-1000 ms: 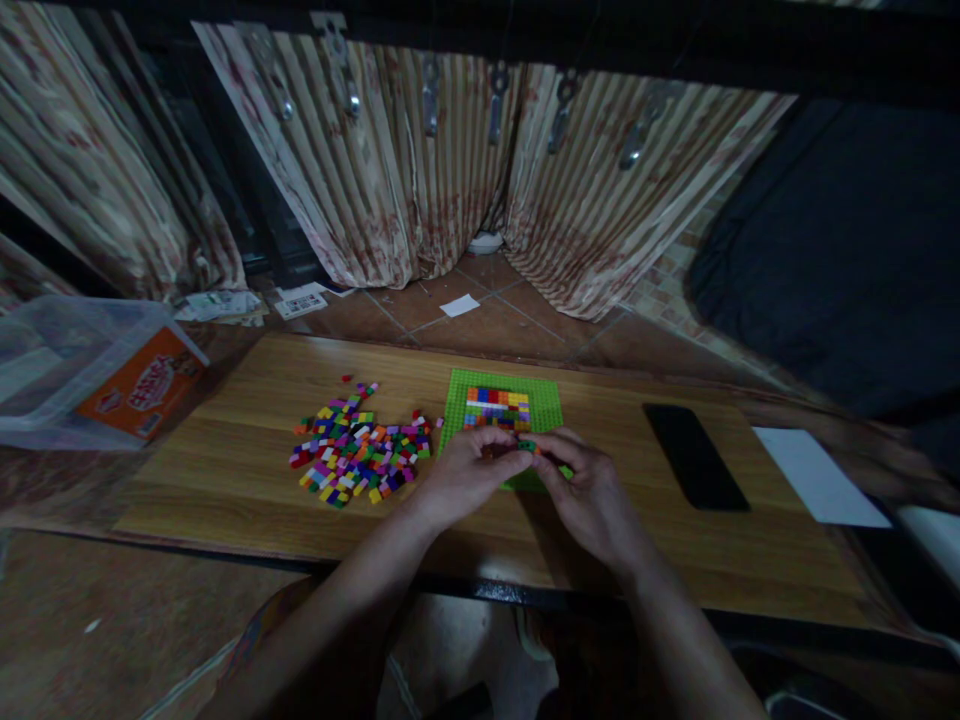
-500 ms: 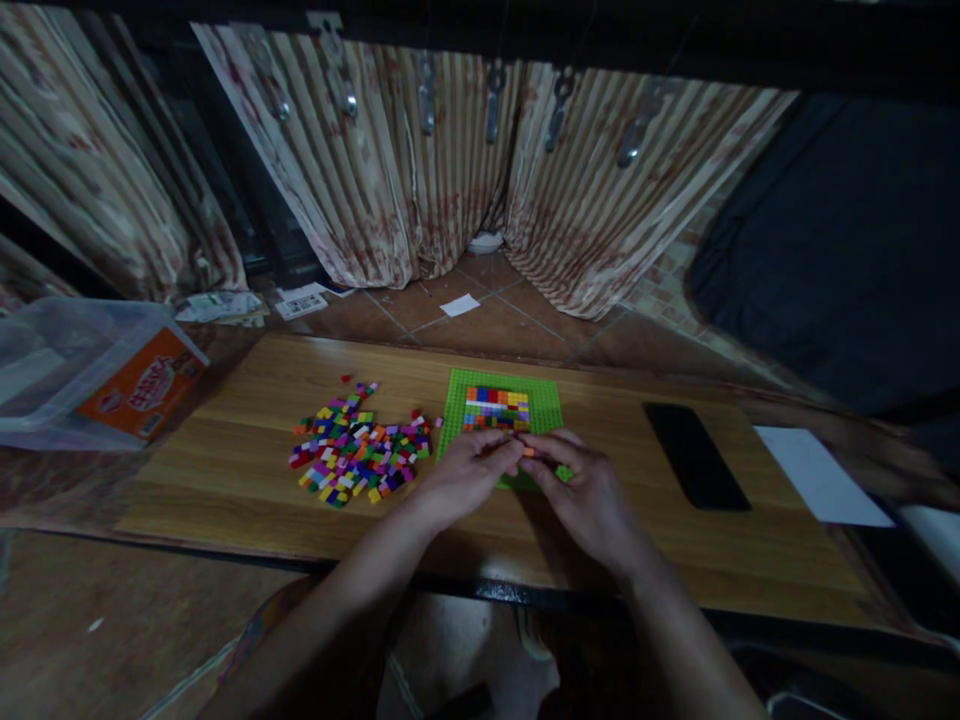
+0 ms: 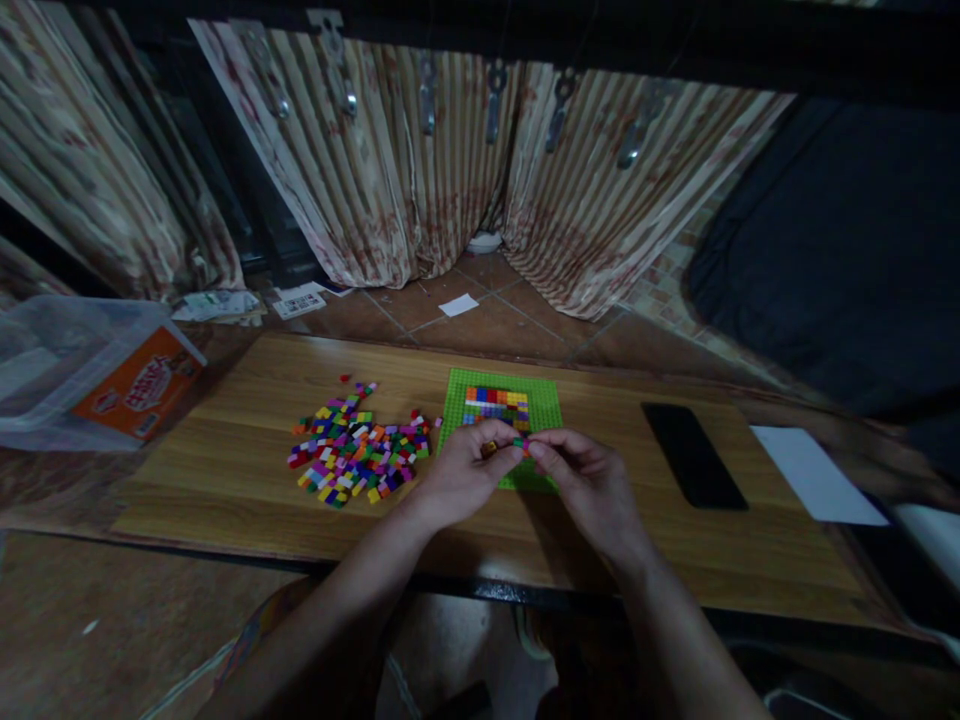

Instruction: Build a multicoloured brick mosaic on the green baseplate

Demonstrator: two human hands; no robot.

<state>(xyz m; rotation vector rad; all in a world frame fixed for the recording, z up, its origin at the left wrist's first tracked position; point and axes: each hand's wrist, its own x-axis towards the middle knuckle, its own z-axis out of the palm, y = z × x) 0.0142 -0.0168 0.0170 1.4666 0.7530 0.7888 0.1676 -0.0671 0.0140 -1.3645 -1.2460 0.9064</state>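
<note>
Over the near part of a green studded baseplate (image 3: pixel 541 400), my left hand (image 3: pixel 471 468) and my right hand (image 3: pixel 589 485) meet fingertip to fingertip. Both are closed in a pinch on small toy bricks (image 3: pixel 521 443), which look green and reddish; the fingers partly cover them. A yellowish brick (image 3: pixel 489 448) shows in the curl of my left fingers. Beyond my hands, a patch of multicoloured bricks (image 3: pixel 496 400) is set on the baseplate, its near edge hidden by my fingers. To the left lies a heap of loose bricks (image 3: pixel 360 450) in many colours.
The wooden table (image 3: pixel 247 450) carries a black phone-like slab (image 3: pixel 694 455) on the right, with a white sheet (image 3: pixel 817 475) beyond it at the right end. A clear plastic box (image 3: pixel 67 370) with an orange label stands at the left. Striped curtains (image 3: pixel 360 180) hang behind.
My fingers have been turning the small bricks; an orange face showed half a second ago, now green and reddish ones do. The right hand has shifted slightly. The heap looks the same.
</note>
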